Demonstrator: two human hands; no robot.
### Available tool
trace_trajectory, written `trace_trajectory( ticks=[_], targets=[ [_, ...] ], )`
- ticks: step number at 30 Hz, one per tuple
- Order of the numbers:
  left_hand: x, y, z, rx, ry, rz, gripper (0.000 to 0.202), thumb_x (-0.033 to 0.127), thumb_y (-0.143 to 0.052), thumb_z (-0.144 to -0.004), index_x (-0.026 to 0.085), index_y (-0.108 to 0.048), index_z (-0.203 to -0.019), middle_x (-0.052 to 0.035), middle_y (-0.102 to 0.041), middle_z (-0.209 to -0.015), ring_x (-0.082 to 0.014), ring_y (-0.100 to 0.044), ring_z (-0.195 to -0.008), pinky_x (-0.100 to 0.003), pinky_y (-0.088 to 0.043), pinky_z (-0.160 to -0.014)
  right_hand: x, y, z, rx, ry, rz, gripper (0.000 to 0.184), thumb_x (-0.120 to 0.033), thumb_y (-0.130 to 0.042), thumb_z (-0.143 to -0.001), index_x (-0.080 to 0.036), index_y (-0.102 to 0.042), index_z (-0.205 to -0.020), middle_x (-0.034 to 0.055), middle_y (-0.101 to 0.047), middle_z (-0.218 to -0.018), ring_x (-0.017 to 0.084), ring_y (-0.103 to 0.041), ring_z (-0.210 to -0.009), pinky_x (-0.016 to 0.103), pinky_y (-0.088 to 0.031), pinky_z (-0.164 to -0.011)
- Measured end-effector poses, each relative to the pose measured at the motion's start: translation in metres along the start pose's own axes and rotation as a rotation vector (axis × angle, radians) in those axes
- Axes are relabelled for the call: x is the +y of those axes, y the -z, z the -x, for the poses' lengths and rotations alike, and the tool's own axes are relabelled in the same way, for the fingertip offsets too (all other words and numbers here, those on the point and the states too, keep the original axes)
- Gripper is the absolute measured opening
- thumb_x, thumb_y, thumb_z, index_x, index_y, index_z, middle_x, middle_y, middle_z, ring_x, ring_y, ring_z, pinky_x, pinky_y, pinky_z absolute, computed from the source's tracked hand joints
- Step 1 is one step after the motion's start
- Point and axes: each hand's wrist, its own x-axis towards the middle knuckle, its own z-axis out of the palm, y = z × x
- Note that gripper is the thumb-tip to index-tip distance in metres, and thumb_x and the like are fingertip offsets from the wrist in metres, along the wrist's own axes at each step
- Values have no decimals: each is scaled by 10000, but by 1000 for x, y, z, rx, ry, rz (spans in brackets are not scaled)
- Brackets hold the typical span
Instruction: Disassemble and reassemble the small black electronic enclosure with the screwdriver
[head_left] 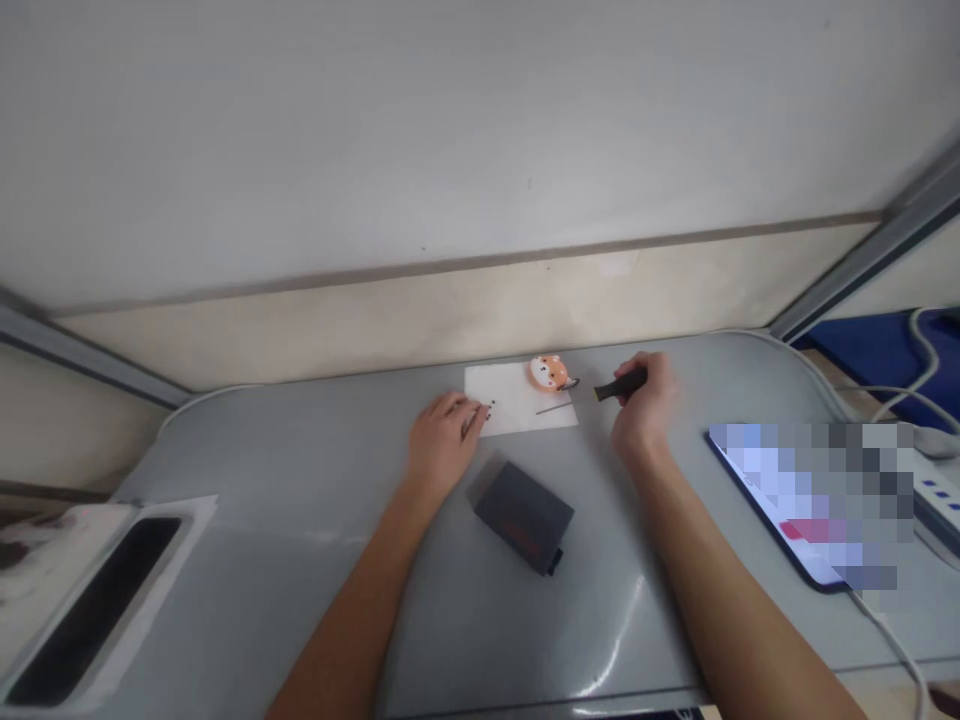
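My right hand (646, 405) is closed around the black handle of a screwdriver (621, 385). Its thin shaft points left, over a white sheet of paper (510, 385). At the paper's left edge rests my left hand (444, 432), palm down, its fingers loosely spread and the fingertips beside several tiny dark pieces (490, 408), too small to identify. An orange-and-white round animal-face case (548, 373) with a small dark loop sits on the paper's upper right corner. Nearer to me, between my forearms, a dark grey box (525, 515) with faint red lettering lies at an angle.
On the right lies a tablet-like device (806, 510) with a blurred screen and a white cable. A white power strip (941, 495) is beyond it. At left, a black phone-like slab (97, 610) lies on white sheets. A pale wall (360, 315) borders the grey table's (300, 570) back edge.
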Motion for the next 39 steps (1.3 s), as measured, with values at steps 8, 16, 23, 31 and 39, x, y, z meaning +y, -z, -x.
trace_trajectory(
  ticks=[8,16,23,31,39],
  targets=[
    [22,58,22,-783,-178,453,738,267,-857,-778,390,-578,-1450,-53,-547,-1510,-307,-571,-1325,-419,-512,-1066,-15,5,-2,-308,164,-35,321,-311,-532,-733,-235,-407,-448,-8,-361,-473,142,-373,-494,318,-272,-508],
    [44,19,30,-558,-226,266,731,387,-871,-794,355,-541,-1445,-69,-612,-1405,-360,-469,-1362,-555,-419,-1148,-50,27,3,-573,482,410,318,-229,-505,-759,-209,-450,-447,1,-376,-466,129,-356,-490,315,-226,-493],
    [48,-2,35,-429,-288,93,734,495,-768,-880,283,-452,-1508,-118,-564,-1402,-358,-483,-1339,-555,-430,-1144,-45,22,11,-664,479,465,305,-227,-489,-759,-204,-430,-461,-5,-362,-471,121,-344,-488,310,-225,-489],
    [47,-7,36,-389,-322,36,749,525,-767,-877,223,-474,-1496,-129,-565,-1392,-329,-523,-1313,-521,-444,-1150,-39,20,7,-601,519,279,329,-191,-506,-766,-207,-437,-444,5,-408,-498,129,-382,-500,308,-247,-491],
    [36,4,32,-438,-371,91,775,579,-790,-845,292,-498,-1503,-102,-570,-1402,-322,-516,-1343,-517,-448,-1162,-41,12,29,-448,540,19,318,-151,-481,-756,-216,-463,-445,3,-410,-463,130,-362,-467,326,-238,-488]
  ],
)
